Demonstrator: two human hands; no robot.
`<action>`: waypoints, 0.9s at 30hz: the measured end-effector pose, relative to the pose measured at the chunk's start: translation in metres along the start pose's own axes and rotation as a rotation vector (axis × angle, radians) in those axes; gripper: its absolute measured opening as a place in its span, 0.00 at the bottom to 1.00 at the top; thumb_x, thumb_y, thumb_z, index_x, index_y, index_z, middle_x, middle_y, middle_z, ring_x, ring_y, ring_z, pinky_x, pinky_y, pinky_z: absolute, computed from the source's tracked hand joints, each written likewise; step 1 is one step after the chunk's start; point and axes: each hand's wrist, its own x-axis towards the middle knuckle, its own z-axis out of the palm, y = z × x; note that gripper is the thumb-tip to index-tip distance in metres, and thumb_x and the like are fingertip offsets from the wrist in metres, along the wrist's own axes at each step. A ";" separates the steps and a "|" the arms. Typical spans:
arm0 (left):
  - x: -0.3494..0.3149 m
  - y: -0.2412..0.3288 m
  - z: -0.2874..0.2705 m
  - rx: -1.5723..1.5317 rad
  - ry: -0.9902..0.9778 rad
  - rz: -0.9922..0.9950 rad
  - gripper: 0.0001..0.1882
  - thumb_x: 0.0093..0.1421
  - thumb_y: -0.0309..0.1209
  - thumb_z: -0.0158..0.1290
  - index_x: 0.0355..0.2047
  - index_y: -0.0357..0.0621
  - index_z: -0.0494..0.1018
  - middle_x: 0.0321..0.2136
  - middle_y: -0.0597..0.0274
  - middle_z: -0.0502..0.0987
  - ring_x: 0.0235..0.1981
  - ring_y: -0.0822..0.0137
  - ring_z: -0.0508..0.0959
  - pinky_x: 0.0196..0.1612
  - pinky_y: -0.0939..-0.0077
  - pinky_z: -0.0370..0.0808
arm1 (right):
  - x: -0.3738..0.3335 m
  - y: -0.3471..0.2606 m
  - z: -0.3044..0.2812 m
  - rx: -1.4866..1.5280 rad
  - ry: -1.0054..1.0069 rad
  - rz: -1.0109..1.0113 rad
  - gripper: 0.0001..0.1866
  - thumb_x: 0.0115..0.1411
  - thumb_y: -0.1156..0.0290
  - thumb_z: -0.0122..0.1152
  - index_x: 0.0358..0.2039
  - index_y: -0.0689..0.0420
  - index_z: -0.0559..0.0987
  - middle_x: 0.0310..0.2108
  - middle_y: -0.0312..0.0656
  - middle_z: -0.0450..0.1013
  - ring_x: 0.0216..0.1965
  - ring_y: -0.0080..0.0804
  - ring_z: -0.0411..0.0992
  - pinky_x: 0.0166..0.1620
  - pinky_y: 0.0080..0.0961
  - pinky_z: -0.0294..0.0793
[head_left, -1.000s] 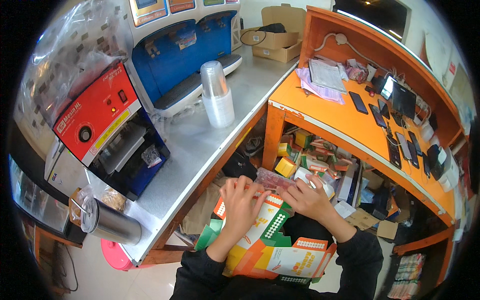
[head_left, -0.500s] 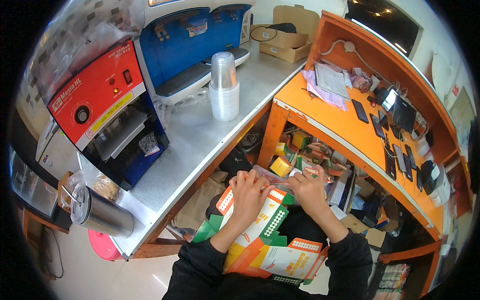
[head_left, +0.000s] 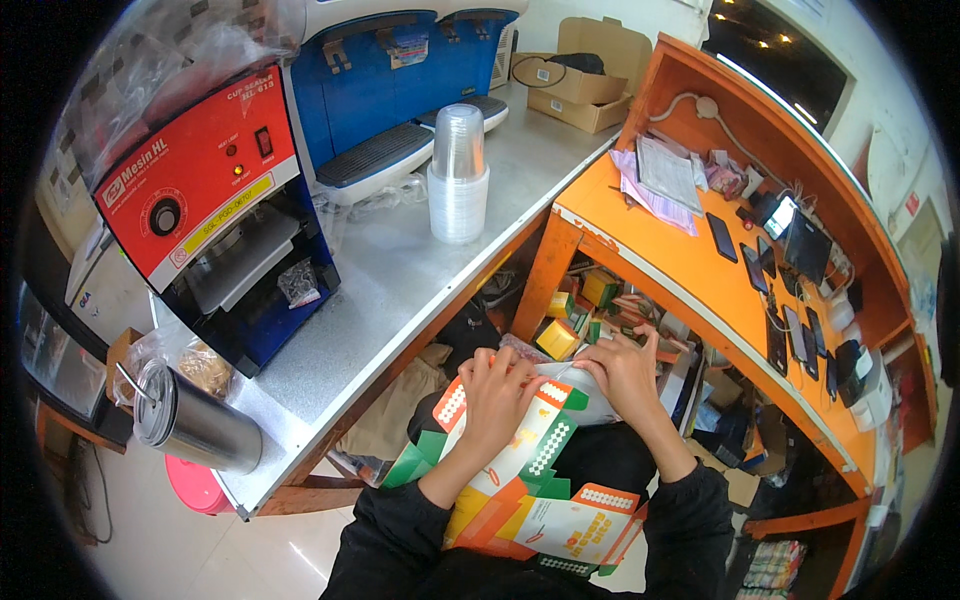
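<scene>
Flattened printed cardboard food boxes (head_left: 590,520), white, orange and green, lie across my lap. Over the upper box, my left hand (head_left: 490,390) has its fingers bent and pressed together at a thin translucent plastic bag (head_left: 592,395). My right hand (head_left: 622,372) pinches the bag's upper edge between thumb and forefinger, its other fingers raised. The bag hangs pale between and below the hands, apparently stretched across. Part of the upper box (head_left: 520,435) is covered by my left hand and wrist.
On the metal counter (head_left: 380,290) at left stand a red cup sealing machine (head_left: 200,180), stacked clear cups (head_left: 459,190) and a steel tumbler (head_left: 205,425). The orange desk (head_left: 640,220) at right holds several phones. Small boxes are piled beneath it (head_left: 600,290).
The plastic between my hands now hangs lower and shows as a pale sheet under my right hand. My right hand has shifted slightly; the head view has turned a little.
</scene>
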 end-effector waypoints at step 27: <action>0.065 -0.019 -0.108 0.056 0.346 -0.084 0.09 0.41 0.31 0.64 0.20 0.46 0.75 0.24 0.68 0.67 0.35 0.66 0.64 0.42 0.73 0.57 | -0.214 0.062 -0.114 0.601 0.971 0.963 0.11 0.65 0.64 0.44 0.34 0.61 0.68 0.32 0.33 0.61 0.37 0.21 0.60 0.44 0.19 0.59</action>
